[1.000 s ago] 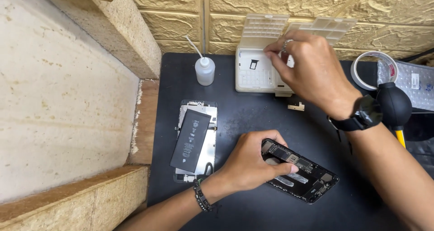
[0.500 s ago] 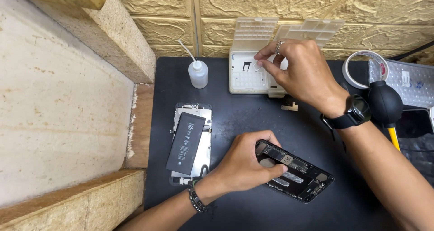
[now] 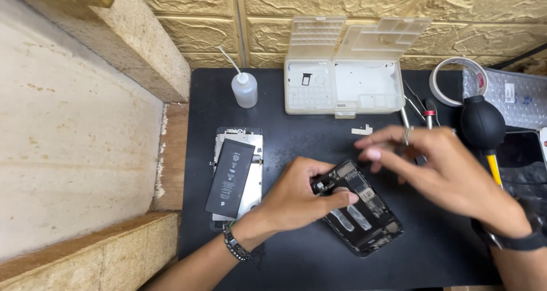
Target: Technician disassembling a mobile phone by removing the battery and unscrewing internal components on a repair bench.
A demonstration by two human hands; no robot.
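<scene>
On the black mat that covers the counter, an opened phone body lies at a slant, its inner boards and connectors facing up. The left hand rests on the phone's upper left corner, fingers curled over the edge and thumb pressed along its side, so it is closed on the phone and pins it to the mat. The right hand hovers just above the phone's upper right part; its fingers are loosely bent and motion blur hides the tips, so it cannot be told whether it pinches anything. A dark band circles the left wrist and a black watch the right. To the left of the phone, well apart from it, a detached screen panel lies flat with a black battery resting on top. Near the wall stands a clear parts box with its two lids up, and beside it a small squeeze bottle with a thin nozzle. Right of the box lie a roll of tape and a black rubber blower, with slim tools just beside the right hand.
</scene>
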